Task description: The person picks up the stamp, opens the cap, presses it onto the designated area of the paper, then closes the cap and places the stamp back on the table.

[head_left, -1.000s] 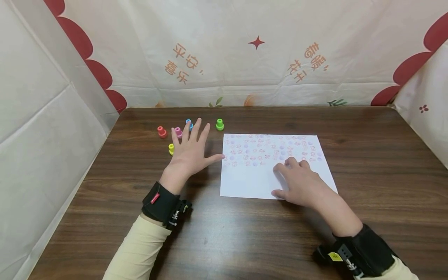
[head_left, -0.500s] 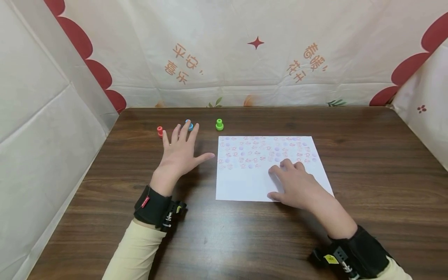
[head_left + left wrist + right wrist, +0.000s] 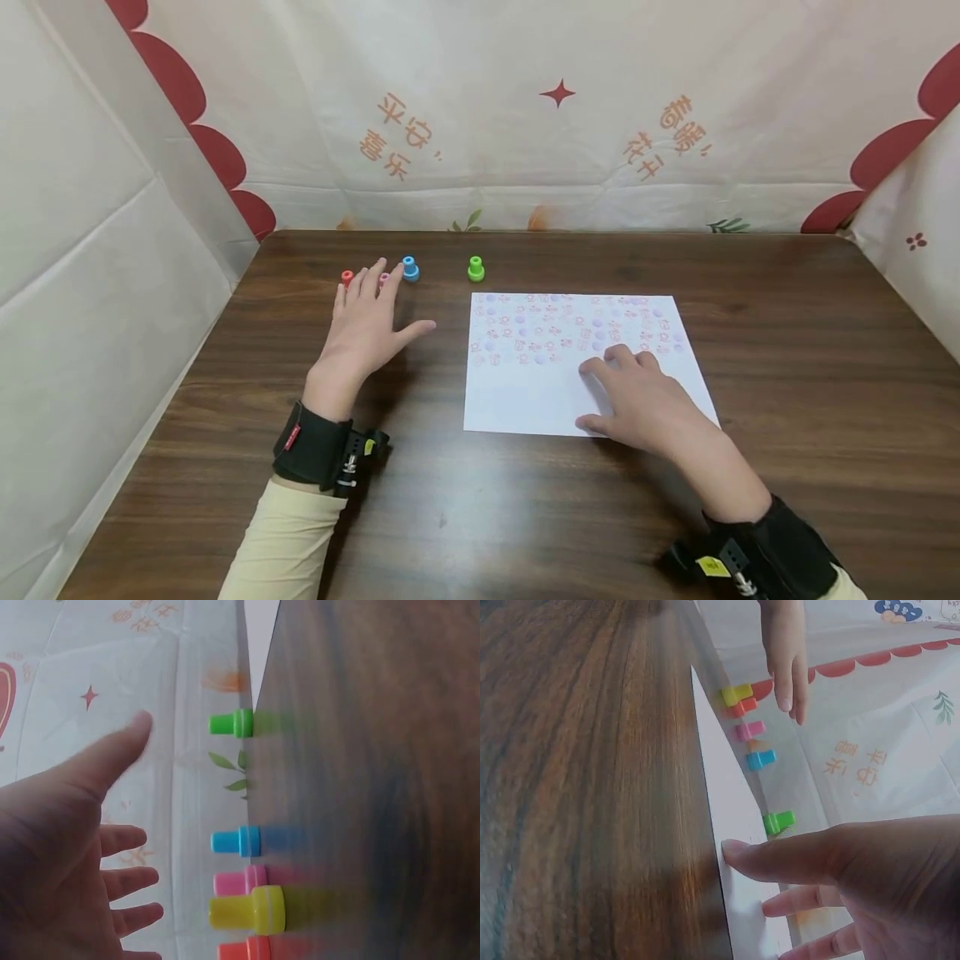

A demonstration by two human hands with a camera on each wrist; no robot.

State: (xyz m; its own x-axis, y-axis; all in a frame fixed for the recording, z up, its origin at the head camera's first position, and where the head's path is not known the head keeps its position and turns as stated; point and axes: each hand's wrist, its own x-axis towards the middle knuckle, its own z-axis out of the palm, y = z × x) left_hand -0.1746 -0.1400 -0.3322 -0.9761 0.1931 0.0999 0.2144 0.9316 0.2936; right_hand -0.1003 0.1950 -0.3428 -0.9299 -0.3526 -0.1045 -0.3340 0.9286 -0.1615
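Note:
My left hand (image 3: 363, 325) is held above the table with fingers spread and straight, holding nothing. Near it stand small stamps: a red stamp (image 3: 347, 277) and a pink stamp (image 3: 384, 278), both partly covered by the fingers, and a blue stamp (image 3: 410, 269). A yellow stamp (image 3: 259, 910) shows in the left wrist view but is hidden behind that hand in the head view. Apart from these is a green stamp (image 3: 476, 269). My right hand (image 3: 637, 404) rests on a white sheet of paper (image 3: 517, 400), fingers relaxed. Rows of faint red and bluish prints cover the paper's far half.
The brown wooden table (image 3: 810, 350) extends around the sheet on all sides. A white printed cloth (image 3: 487, 150) hangs along the table's far edge, with another white cloth (image 3: 112, 250) at the left.
My left hand has moved left, away from the paper's edge, and now covers the yellow stamp in the head view. The paper has slid slightly left and nearer, with my right hand on it.

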